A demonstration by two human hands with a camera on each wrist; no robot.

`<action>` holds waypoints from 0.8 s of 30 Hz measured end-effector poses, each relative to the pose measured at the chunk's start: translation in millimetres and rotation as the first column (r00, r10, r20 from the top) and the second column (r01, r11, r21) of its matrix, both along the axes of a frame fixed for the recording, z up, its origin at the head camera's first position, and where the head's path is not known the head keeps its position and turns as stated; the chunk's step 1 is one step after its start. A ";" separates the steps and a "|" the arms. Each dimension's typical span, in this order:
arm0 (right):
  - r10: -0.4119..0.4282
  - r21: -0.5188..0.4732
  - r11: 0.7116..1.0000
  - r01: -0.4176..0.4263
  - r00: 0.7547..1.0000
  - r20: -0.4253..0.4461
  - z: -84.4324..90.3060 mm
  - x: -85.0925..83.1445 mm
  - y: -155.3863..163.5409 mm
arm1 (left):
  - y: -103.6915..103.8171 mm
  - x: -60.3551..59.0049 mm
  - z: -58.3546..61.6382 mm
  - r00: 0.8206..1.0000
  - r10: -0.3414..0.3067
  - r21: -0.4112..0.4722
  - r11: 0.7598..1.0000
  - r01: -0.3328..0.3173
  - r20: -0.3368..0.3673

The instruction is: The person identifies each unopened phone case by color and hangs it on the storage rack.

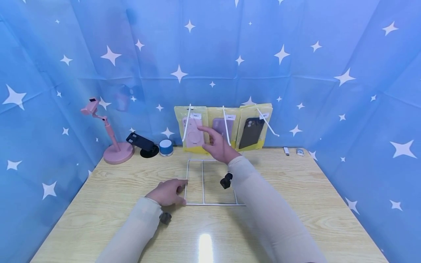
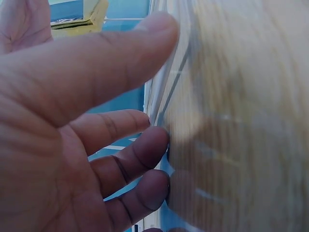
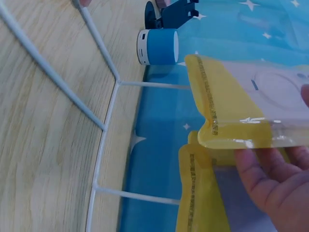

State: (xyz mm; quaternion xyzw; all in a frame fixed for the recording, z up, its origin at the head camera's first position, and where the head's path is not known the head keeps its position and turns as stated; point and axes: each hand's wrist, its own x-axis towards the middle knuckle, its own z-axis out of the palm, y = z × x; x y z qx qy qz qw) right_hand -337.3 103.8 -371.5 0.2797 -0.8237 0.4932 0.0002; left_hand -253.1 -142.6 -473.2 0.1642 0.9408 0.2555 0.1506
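Observation:
My right hand (image 1: 218, 146) is at the right edge of a yellow-edged pouch (image 1: 200, 150) that holds a pink phone case. In the right wrist view its fingers (image 3: 275, 179) go behind the pouch while a fingertip lies over the front, so the hand grips the edge. My left hand (image 1: 168, 191) touches the front left corner of a white wire display rack (image 1: 203, 182), thumb and fingers spread apart. The left wrist view has its thumb (image 2: 135, 53) extended along the wire. Beside the gripped pouch hang a purple phone case pouch (image 1: 218, 125) and a black phone case pouch (image 1: 252, 131).
White hooks (image 1: 268, 122) project from the rack toward me. At the back left stand a pink stand (image 1: 119, 152), a black phone holder (image 1: 143, 142) and a blue round speaker (image 1: 166, 148). Two small devices, one a white stick (image 1: 286, 151), lie at the back right. A starred curtain surrounds the table.

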 end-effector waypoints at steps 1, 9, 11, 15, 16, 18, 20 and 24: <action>0.001 0.010 1.000 -0.001 1.000 -0.009 -0.8 0.2 1.8 | 0.0 0.3 0.5 1.000 0.000 0.000 1.000 0.000 0.001; -0.047 0.067 0.997 0.040 0.994 0.094 -8.2 17.4 29.6 | 0.3 3.2 3.6 1.000 0.006 -0.006 1.000 -0.006 0.004; -0.066 0.052 0.997 0.061 0.991 0.119 -11.1 24.7 37.8 | -0.1 4.4 4.6 1.000 0.013 -0.003 1.000 -0.013 0.010; -0.077 0.032 0.997 0.073 0.990 0.120 -16.9 42.3 55.3 | -1.9 6.5 4.6 1.000 0.018 0.009 1.000 -0.018 0.016; -0.075 0.032 0.997 0.072 0.991 0.113 -18.1 47.0 60.1 | -3.1 7.0 4.2 1.000 0.017 0.017 1.000 -0.017 0.017; -0.076 0.036 0.997 0.073 0.992 0.101 -19.9 56.6 70.8 | -6.7 8.6 3.8 1.000 0.007 0.026 1.000 -0.007 -0.002; -0.083 0.038 0.996 0.080 0.992 0.095 -20.3 66.3 82.7 | -12.3 10.6 4.9 1.000 0.007 0.047 0.999 -0.006 -0.019; -0.108 0.092 0.990 0.104 0.993 0.045 -19.9 81.7 109.5 | -31.4 14.3 9.0 0.997 0.027 0.095 0.995 -0.020 -0.070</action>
